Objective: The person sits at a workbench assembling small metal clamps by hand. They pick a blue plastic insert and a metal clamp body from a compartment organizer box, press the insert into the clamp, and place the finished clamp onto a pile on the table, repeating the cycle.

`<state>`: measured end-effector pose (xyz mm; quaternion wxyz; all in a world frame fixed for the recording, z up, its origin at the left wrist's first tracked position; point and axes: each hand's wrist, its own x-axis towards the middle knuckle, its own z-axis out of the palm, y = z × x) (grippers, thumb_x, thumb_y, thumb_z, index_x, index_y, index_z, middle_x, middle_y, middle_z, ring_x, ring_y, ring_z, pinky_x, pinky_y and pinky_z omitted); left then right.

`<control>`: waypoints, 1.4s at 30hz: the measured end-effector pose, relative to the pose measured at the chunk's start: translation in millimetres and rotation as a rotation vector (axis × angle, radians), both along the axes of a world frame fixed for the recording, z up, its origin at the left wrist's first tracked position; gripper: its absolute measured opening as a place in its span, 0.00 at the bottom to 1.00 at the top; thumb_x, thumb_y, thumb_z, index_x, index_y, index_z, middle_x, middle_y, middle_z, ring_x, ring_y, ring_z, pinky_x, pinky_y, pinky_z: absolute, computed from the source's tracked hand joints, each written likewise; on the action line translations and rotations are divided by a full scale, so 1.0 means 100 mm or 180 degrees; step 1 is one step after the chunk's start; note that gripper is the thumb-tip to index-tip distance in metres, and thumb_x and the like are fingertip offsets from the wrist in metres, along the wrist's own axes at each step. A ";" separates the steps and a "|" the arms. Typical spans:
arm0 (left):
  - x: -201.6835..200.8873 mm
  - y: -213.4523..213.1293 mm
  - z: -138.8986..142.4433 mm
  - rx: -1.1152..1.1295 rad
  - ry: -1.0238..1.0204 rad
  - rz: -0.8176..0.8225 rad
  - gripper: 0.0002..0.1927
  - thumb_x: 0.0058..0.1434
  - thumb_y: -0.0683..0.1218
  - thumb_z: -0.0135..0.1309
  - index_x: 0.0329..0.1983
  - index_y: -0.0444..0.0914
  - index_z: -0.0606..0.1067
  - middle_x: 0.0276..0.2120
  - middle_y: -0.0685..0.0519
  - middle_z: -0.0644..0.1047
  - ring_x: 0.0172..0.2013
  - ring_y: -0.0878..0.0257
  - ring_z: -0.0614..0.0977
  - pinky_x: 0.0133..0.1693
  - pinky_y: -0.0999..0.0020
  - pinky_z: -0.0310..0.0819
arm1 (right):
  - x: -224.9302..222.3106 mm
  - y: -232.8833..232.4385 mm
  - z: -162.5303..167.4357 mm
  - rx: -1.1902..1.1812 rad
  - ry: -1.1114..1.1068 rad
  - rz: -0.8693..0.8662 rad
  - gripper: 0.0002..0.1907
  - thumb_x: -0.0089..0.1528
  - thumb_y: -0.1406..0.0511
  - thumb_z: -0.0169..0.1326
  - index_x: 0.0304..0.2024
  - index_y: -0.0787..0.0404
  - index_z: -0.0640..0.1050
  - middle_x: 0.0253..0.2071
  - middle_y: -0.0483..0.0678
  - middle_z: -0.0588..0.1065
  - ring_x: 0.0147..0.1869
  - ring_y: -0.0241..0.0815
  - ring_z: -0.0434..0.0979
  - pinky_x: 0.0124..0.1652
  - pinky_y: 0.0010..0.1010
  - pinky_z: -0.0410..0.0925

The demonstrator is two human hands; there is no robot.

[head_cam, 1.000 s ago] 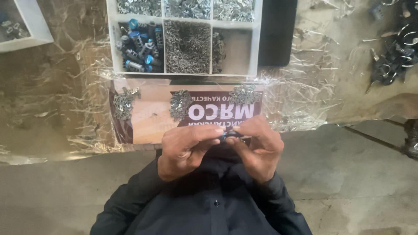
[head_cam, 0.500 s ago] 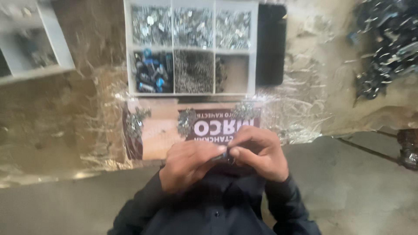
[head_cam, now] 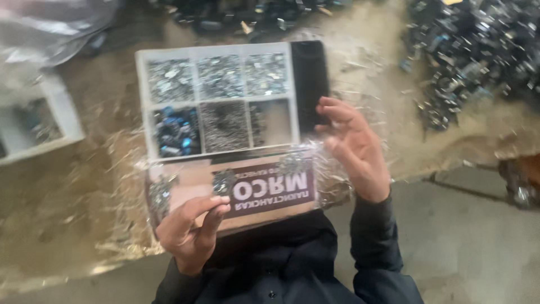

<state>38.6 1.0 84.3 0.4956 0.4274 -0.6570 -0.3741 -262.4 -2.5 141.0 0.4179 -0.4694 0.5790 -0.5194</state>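
Hands apart: my left hand (head_cam: 191,228) sits near, fingers curled and pinching what looks like a small part, too blurred to identify. My right hand (head_cam: 351,146) is raised farther right, fingers spread, holding nothing. Between them lies a printed cardboard sheet (head_cam: 247,188) bearing small metal clusters; beyond it, a white compartment tray (head_cam: 216,104) of hardware.

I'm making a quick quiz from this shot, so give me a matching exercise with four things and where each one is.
Things:
1. left hand
2. right hand
3. blue pieces
4. dark pile of parts

Places:
A. lower left compartment of the white organizer tray
B. far right
C. low, over the printed cardboard
D. raised, open, beside the tray's black edge

Pairs: 1-C, 2-D, 3-A, 4-B
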 end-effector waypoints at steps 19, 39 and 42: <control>-0.41 0.02 0.19 0.0079 -0.0086 -0.0177 0.08 0.59 0.38 0.65 0.41 0.33 0.79 0.35 0.49 0.84 0.36 0.62 0.87 0.41 0.71 0.80 | -1.89 -0.30 -0.41 -0.0129 0.4730 -0.1736 0.09 0.65 0.60 0.66 0.41 0.55 0.80 0.45 0.48 0.75 0.52 0.54 0.76 0.47 0.42 0.69; -0.47 0.05 0.25 -0.0198 -0.0291 -0.0439 0.10 0.59 0.41 0.66 0.42 0.37 0.79 0.35 0.51 0.84 0.36 0.62 0.87 0.38 0.72 0.79 | -2.00 -0.33 -0.14 -0.1005 0.3322 -0.1657 0.04 0.67 0.70 0.60 0.43 0.62 0.79 0.45 0.48 0.76 0.48 0.42 0.79 0.44 0.30 0.71; -0.50 0.05 0.28 -0.0305 -0.0266 -0.0588 0.10 0.58 0.41 0.66 0.42 0.37 0.79 0.35 0.50 0.84 0.35 0.60 0.87 0.38 0.71 0.79 | -1.73 -0.13 -0.10 -0.0899 0.1919 -0.1617 0.04 0.74 0.68 0.58 0.46 0.63 0.77 0.46 0.46 0.76 0.43 0.34 0.74 0.41 0.25 0.67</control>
